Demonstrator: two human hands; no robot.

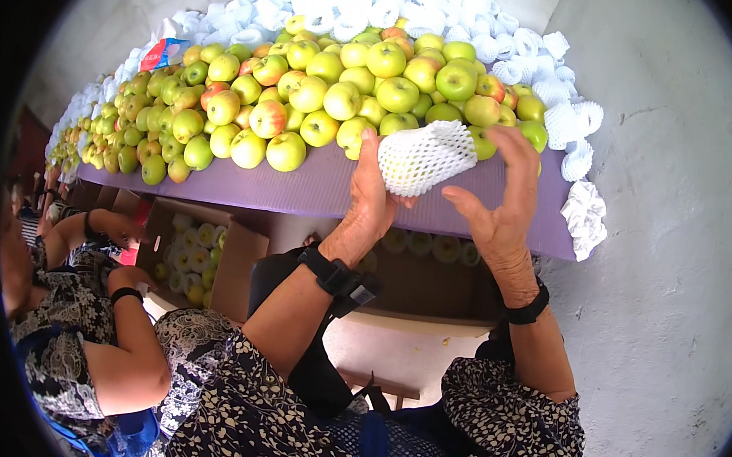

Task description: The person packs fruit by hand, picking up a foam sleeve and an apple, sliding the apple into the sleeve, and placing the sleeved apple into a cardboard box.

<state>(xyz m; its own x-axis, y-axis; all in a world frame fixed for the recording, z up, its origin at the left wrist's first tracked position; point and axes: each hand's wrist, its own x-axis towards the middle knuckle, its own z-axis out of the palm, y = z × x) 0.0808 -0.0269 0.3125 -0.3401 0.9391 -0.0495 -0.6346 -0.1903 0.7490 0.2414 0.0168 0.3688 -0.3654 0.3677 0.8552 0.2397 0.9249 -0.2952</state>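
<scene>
A white foam net sleeve [429, 159] is held by my left hand [370, 191], whose thumb and fingers close around its left end. A yellow-green tint shows faintly through the mesh there, as of an apple inside. Just right of the sleeve my right hand [505, 208] is spread, thumb and fingers apart, holding nothing. Beyond both hands lies a large heap of green-yellow apples [341, 101], some blushed red, on a purple-covered table [310, 190].
Piled foam net sleeves [379, 10] line the table's back and right edge. Below stand cardboard boxes, one with netted apples [192, 256] at left, another box [429, 295] beneath my hands. A co-worker's hand [117, 228] is at left. A grey wall [658, 246] bounds the right.
</scene>
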